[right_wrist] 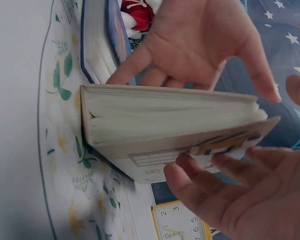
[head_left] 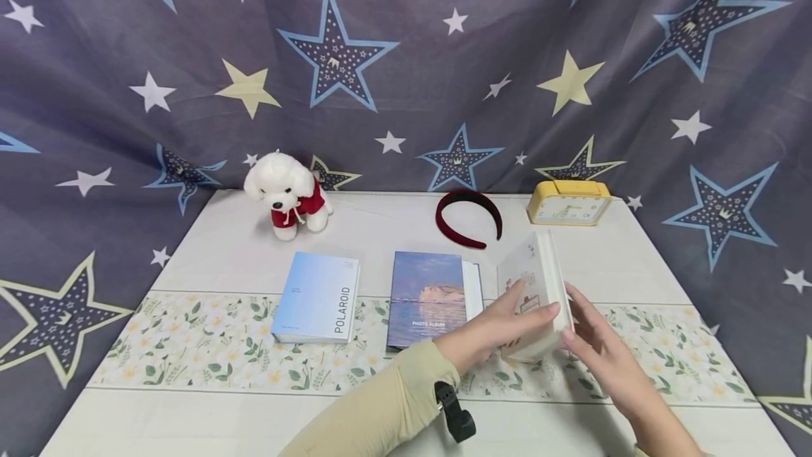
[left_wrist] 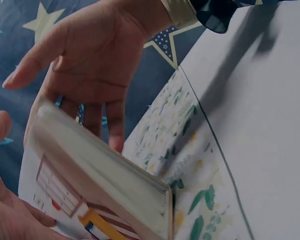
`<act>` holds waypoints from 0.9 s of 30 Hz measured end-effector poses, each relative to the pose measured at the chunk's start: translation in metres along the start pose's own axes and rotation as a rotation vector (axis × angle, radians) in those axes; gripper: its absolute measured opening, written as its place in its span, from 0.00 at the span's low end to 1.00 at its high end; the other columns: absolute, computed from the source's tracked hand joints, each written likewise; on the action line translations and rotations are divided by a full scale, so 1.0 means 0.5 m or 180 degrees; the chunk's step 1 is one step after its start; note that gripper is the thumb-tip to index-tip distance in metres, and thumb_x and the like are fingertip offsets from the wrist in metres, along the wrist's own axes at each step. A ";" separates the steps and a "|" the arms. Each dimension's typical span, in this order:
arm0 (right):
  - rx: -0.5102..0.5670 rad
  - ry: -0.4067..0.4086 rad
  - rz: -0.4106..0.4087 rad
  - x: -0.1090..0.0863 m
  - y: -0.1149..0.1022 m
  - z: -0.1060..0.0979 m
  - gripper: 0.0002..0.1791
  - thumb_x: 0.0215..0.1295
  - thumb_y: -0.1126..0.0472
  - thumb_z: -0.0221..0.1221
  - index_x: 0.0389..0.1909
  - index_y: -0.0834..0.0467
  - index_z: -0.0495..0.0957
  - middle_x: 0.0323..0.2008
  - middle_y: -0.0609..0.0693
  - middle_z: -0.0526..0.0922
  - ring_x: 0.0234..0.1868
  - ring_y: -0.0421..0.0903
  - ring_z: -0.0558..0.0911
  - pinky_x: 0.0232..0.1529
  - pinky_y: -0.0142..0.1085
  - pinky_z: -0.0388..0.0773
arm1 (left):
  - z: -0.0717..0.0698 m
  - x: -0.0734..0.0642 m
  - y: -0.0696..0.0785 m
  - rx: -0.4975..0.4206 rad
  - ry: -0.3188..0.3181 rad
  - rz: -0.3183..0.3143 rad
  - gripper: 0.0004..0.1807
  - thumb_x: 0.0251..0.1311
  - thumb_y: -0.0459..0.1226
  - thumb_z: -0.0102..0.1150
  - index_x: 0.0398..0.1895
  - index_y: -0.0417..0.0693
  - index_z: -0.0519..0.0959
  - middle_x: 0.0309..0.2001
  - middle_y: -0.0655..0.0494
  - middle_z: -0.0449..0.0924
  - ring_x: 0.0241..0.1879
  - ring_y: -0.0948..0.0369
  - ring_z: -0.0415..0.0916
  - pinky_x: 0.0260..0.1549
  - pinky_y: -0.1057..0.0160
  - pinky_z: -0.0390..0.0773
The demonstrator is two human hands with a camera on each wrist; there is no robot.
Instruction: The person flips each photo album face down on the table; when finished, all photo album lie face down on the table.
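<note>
A thick, pale album with a printed cover point(head_left: 523, 277) stands on edge, tilted, between my two hands on the floral strip of the table. My left hand point(head_left: 507, 316) lies along its printed left cover, fingers fairly straight and thumb stretched toward the page edge. On the other side, my right hand point(head_left: 603, 351) has its fingers against the far cover, lightly bent, thumb by the near edge. The white page block point(right_wrist: 170, 112) shows between the covers in the right wrist view. In the left wrist view, the left hand's point(left_wrist: 95, 65) fingertips are partly hidden behind the album.
Left of the hands lie a blue photo album point(head_left: 426, 295) and a light-blue Polaroid album point(head_left: 318, 296). Behind them are a white plush dog point(head_left: 282, 185) in red, a dark red headband point(head_left: 444, 221) and a yellow alarm clock point(head_left: 569, 203). A star-printed curtain point(head_left: 406, 118) hangs behind the table.
</note>
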State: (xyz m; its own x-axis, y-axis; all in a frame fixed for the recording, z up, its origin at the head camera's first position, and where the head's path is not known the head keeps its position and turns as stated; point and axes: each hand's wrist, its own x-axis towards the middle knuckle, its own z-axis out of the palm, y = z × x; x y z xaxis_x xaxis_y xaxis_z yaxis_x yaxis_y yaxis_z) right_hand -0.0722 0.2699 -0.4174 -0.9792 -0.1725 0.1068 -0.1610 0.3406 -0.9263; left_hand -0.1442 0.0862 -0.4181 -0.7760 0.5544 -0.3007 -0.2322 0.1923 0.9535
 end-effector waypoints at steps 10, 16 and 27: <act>-0.0435 -0.0209 -0.0608 0.008 0.013 0.035 0.41 0.67 0.69 0.57 0.77 0.52 0.50 0.73 0.62 0.56 0.64 0.29 0.65 0.54 0.39 0.77 | -0.014 0.002 0.007 0.0015 0.0051 -0.0033 0.54 0.55 0.56 0.65 0.78 0.52 0.45 0.72 0.43 0.57 0.68 0.47 0.60 0.59 0.44 0.68; -0.0531 -0.0223 -0.0566 0.016 0.017 0.043 0.40 0.66 0.66 0.61 0.76 0.52 0.55 0.72 0.58 0.61 0.63 0.34 0.68 0.51 0.45 0.79 | -0.025 -0.009 0.013 -0.0132 0.0095 -0.0048 0.51 0.54 0.49 0.66 0.78 0.61 0.47 0.71 0.44 0.59 0.63 0.46 0.67 0.49 0.41 0.75; -0.0343 -0.0272 0.0229 0.023 0.063 0.034 0.44 0.63 0.58 0.65 0.76 0.56 0.52 0.73 0.69 0.51 0.60 0.74 0.70 0.53 0.54 0.76 | -0.029 -0.028 0.024 -0.0474 0.0136 0.0350 0.35 0.54 0.30 0.57 0.68 0.53 0.64 0.56 0.47 0.74 0.43 0.53 0.81 0.39 0.50 0.83</act>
State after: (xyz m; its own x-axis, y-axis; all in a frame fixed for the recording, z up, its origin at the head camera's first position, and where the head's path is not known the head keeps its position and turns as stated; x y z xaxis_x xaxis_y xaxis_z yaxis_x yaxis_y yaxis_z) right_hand -0.0864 0.2629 -0.4515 -0.9754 -0.2205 0.0063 -0.1077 0.4512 -0.8859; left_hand -0.1445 0.0690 -0.4021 -0.8249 0.5300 -0.1965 -0.2264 0.0086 0.9740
